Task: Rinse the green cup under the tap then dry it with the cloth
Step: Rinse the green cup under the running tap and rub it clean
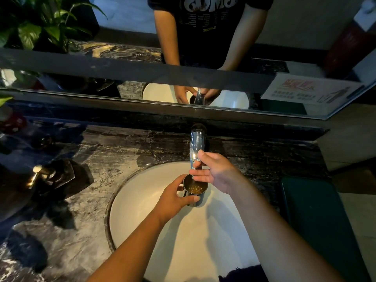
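Head view, left hand [173, 197]: fingers curled round the side of the dark green metal cup [195, 190], thumb across its near wall; firm hold.
Head view, right hand [213, 173]: fingers loosely spread, held flat just above the cup's rim; index fingertip touches the chrome tap spout [197, 147]; holds nothing.
Cup position: upright, mouth up, directly under the spout, above the round white basin [142, 200]; glinting liquid inside.
Water stream: cannot tell.
Counter [105, 159]: dark marble with pale veins, surrounds the basin.
Counter right: dark green tray [313, 210].
Counter left: black dish with a brass-coloured fitting [38, 174].
Near edge: dark fuzzy cloth [244, 274], partly out of view.
Room: dim; wall mirror [142, 58] behind the tap reflects both hands; leafy plant [40, 23] far left.
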